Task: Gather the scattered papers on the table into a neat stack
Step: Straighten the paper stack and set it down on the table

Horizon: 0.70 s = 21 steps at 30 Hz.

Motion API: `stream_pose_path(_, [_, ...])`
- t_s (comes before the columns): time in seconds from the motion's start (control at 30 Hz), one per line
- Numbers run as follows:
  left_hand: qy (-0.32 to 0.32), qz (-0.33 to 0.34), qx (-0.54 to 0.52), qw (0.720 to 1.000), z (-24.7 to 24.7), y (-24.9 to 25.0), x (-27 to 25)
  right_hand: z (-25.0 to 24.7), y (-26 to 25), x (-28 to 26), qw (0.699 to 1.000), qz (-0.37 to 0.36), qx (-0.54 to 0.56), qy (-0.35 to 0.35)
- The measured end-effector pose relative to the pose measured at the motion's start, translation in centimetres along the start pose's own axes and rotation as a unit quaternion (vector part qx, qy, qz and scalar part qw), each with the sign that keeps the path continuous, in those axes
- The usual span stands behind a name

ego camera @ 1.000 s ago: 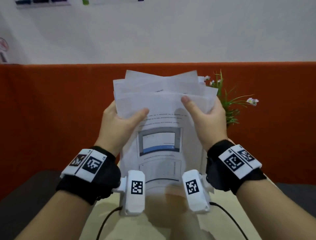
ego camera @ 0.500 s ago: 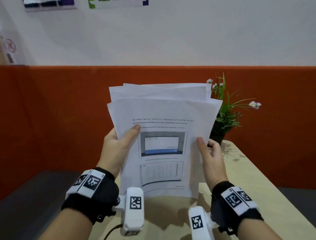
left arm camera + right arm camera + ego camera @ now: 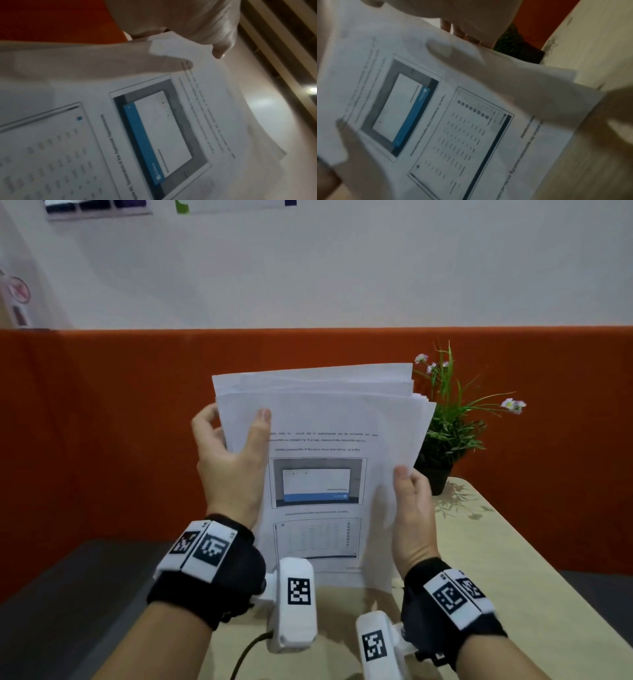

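Note:
A stack of white printed papers stands upright in front of me, its lower edge down at the beige table. The top sheet, upside down, shows a blue-and-grey screenshot and a grid. The upper edges are stepped and uneven. My left hand grips the upper left edge, thumb on the front and fingers curled behind. My right hand pinches the lower right edge, thumb in front. The left wrist view shows the papers with my thumb lying across the sheet. The right wrist view shows the papers too, blurred.
A potted plant with small flowers stands at the table's far right corner, just behind the papers. An orange partition runs across behind the table. A dark cable trails over the near edge. The table's left edge is close to my left wrist.
The stack came down from chest height to the table. My right hand slid down its right edge, then my left hand moved up the left edge. The sheets sit more squarely.

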<state>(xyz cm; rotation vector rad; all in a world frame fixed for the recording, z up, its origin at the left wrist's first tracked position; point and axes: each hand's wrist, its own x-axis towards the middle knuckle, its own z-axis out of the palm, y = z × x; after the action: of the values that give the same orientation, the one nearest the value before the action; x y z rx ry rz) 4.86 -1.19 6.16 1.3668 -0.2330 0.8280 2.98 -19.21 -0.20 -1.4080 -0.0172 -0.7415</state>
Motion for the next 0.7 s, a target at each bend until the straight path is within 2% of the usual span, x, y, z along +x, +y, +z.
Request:
stream_pose_path(0.07, [-0.005,0.035,0.021,0.999,0.3,0.6,0.7,0.3,-0.6,0.4,1.000,-0.015,-0.001,-0.008])
stream_pose_path(0.13, [-0.009,0.044,0.028,0.999,0.4,0.8,1.0,0.6,-1.4,1.0,0.999,-0.034,0.016,0.003])
stream_pose_path(0.23, [-0.042,0.014,0.028,0.999,0.7,0.6,0.9,1.2,-2.8,1.9,0.999,-0.044,0.008,-0.002])
stream_pose_path(0.37, [-0.038,-0.034,0.008,0.999,0.5,-0.6,0.3,1.6,-3.8,2.8,0.998,-0.064,-0.005,-0.012])
stream_pose_path(0.53, [-0.038,-0.063,0.076,0.994,0.6,-2.7,-1.2,1.9,-3.2,2.6,0.997,-0.051,-0.036,-0.049])
stream_pose_path(0.7, [-0.035,-0.016,0.088,0.995,1.0,-1.2,-0.6,1.7,-4.7,3.0,0.995,-0.095,-0.017,-0.004])
